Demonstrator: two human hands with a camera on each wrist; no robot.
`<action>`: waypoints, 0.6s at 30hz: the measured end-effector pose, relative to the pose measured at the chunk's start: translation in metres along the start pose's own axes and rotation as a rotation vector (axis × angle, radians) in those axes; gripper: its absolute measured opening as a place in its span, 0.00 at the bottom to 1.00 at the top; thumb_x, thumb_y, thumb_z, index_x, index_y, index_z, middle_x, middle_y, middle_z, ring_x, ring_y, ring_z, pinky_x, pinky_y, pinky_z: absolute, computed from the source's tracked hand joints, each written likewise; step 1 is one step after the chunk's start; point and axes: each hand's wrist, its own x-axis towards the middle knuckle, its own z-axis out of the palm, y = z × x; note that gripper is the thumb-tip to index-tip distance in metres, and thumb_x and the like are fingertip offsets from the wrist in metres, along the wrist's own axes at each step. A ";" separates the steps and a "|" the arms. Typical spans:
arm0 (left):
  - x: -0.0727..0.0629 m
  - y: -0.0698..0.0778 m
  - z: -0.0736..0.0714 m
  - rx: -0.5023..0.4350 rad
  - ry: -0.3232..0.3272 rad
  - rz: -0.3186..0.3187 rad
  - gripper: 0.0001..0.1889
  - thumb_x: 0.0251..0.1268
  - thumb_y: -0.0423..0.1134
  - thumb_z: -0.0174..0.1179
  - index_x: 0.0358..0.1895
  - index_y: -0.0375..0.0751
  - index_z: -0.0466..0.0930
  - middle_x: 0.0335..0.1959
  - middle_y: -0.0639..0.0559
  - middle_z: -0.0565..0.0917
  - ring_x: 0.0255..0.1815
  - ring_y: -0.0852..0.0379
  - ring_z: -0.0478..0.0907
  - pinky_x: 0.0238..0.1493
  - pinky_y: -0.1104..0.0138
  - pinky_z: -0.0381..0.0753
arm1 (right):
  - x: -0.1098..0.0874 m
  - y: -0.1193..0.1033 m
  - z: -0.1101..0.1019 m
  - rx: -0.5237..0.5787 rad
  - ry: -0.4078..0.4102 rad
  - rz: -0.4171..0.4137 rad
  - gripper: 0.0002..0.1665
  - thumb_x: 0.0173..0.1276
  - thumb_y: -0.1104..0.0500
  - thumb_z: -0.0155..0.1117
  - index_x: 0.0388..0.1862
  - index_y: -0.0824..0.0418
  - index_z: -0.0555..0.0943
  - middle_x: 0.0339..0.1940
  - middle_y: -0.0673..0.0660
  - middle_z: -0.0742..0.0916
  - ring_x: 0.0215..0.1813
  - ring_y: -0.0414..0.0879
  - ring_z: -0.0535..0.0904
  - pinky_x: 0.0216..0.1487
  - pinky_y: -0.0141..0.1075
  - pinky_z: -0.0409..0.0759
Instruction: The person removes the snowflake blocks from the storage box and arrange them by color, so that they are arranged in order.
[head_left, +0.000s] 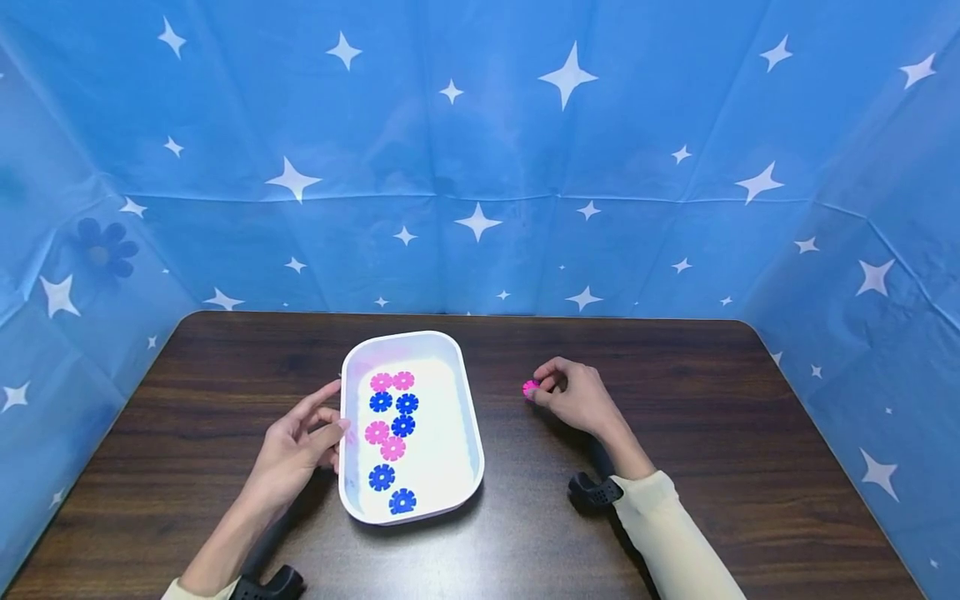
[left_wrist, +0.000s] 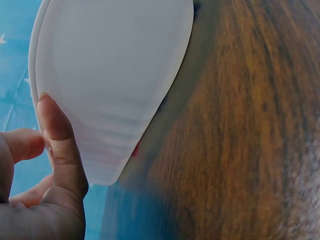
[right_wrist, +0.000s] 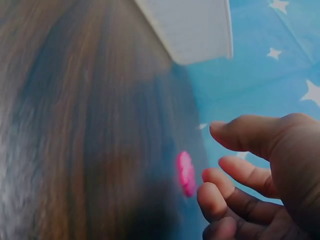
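A white tray (head_left: 459, 450) holds several pink and blue flower-shaped plastic discs, such as a blue disc (head_left: 382, 477) and a pink disc (head_left: 393, 448). My left hand (head_left: 300, 442) grips the tray's left rim, with one finger against the outer wall in the left wrist view. To the right of the tray, a bright pink disc (right_wrist: 186, 174) lies flat on the table. Close around it is my right hand (head_left: 577, 396), its thumb spread apart from the fingers. The fingertips (right_wrist: 210, 195) are right beside the disc, with nothing pinched between them.
The dark wooden table (head_left: 750, 467) carries the tray left of its middle. A blue curtain (head_left: 510, 150) with white stars encloses the table's back and sides. A black band (head_left: 595, 490) sits on the right wrist, and another (head_left: 270, 583) on the left.
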 end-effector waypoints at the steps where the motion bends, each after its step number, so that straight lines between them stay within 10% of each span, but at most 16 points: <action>1: 0.000 0.000 0.000 -0.002 -0.003 0.002 0.34 0.74 0.38 0.61 0.79 0.50 0.60 0.47 0.44 0.78 0.28 0.59 0.82 0.34 0.64 0.88 | -0.001 -0.002 0.000 0.008 -0.012 -0.012 0.16 0.66 0.54 0.74 0.47 0.60 0.84 0.35 0.53 0.86 0.31 0.44 0.76 0.31 0.35 0.74; 18: 0.001 0.002 0.001 0.005 -0.006 -0.008 0.34 0.75 0.38 0.61 0.80 0.51 0.59 0.48 0.44 0.78 0.29 0.59 0.82 0.35 0.65 0.88 | -0.009 -0.058 0.000 0.064 -0.169 -0.241 0.27 0.64 0.54 0.76 0.59 0.56 0.79 0.47 0.60 0.87 0.40 0.46 0.83 0.40 0.33 0.80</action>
